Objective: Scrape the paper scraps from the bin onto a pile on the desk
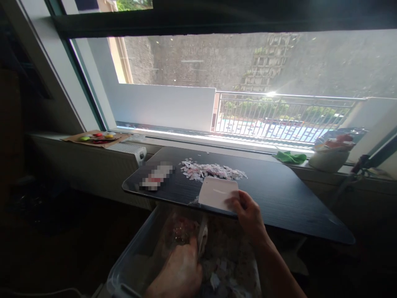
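Note:
My right hand (248,209) is closed on the right edge of a flat white board (218,192), which lies tilted near the front edge of the dark table (266,190). Just behind the board spreads a pile of small white paper scraps (214,169). Below the table edge, my left hand (181,267) reaches into a clear plastic bin (124,256). Its fingers are closed at the rim of a clear plastic bag (178,227) with reddish contents, which are hard to make out. More paper scraps (221,273) lie in the bin beside that hand.
A blurred-out item (156,176) rests on the table's left side. A cardboard piece (93,140) with coloured things lies on the ledge above the radiator (124,155). Right of the table, a green cloth (290,157) and a filled pot (330,157) stand by the window.

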A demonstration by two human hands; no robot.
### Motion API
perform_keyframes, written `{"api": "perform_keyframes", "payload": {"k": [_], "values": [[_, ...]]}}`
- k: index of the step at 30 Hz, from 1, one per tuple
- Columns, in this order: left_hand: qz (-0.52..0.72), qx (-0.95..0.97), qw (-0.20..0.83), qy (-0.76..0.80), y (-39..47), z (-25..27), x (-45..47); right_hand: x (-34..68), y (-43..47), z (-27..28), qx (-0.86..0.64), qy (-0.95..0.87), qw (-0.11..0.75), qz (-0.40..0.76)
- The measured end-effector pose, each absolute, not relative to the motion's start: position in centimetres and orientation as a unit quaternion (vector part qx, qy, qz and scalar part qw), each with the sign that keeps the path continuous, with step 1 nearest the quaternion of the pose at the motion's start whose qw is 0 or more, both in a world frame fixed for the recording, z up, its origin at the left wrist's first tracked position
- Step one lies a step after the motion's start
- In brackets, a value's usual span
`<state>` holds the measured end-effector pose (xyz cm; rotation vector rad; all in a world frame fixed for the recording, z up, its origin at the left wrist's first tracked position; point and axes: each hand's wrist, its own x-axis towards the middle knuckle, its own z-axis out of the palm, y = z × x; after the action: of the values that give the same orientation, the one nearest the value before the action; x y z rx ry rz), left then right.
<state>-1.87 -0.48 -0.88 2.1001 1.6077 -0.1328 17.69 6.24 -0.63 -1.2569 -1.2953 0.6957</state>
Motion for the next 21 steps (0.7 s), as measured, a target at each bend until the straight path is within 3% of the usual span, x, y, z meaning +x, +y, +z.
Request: {"api": "perform_keyframes", "payload": {"k": [21], "values": [[-0.039, 0.771, 0.242, 0.588, -0.6, -0.9, -1.9, 17.7, 5.5, -0.9, -0.56, -0.527, 0.573, 0.286]]}}
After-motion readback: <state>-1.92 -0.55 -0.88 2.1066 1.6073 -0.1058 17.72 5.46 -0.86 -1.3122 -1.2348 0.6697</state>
